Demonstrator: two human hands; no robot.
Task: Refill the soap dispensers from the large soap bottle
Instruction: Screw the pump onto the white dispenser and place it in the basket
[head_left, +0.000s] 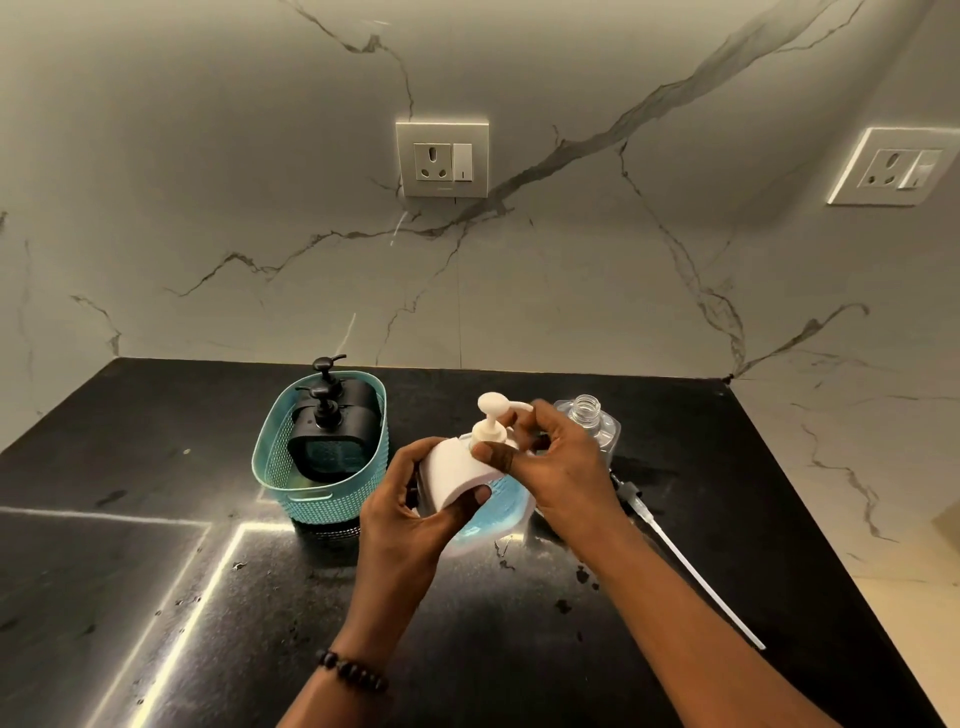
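A white soap dispenser (457, 473) with blue soap showing in its lower part sits at the counter's middle. My left hand (410, 512) grips its white body from the left. My right hand (558, 465) pinches the collar of its white pump head (491, 421) with thumb and fingers. Behind my right hand stands the large clear soap bottle (589, 421), uncapped, its neck open. That bottle's pump with a long white tube (691, 566) lies on the counter to the right. Two black dispensers (330, 434) stand in a teal basket (311, 493).
The black stone counter (208, 597) carries scattered drips and wet spots near the front. A marble wall with two power sockets (441, 160) rises behind. The counter's right edge (841, 545) drops off beside the lying pump tube.
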